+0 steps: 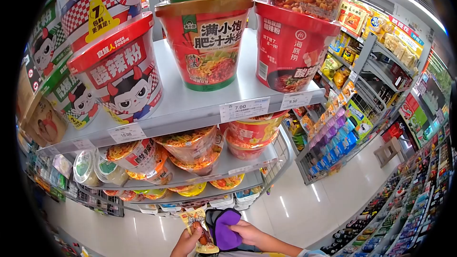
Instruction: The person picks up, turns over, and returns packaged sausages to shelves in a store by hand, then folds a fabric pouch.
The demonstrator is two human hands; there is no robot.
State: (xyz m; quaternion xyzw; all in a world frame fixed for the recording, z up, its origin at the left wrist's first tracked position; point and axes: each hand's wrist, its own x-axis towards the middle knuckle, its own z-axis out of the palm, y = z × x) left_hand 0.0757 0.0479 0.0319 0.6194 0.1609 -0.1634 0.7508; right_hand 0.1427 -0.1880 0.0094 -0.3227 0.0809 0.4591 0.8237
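Note:
Low in the view, my left hand (187, 242) is closed on a yellow snack packet (196, 223) with a brown picture on it. Just right of it, my right hand (248, 234) pinches a purple cloth (226, 228) with a dark grey and black edge. Packet and cloth are side by side, below the shelves. Nearest above them are lower shelves of noodle bowls (190, 145). On the top shelf stand a red and white noodle tub (119, 66), a green and red tub (204, 43) and a red tub (290, 50).
The grey top shelf (185, 107) with price tags juts out above my hands. Snack racks (333, 138) stand to the right, with a wooden stool (388, 151) beyond them. Rows of packed goods (404, 200) line the lower right. Pale tiled floor (285, 204) lies between.

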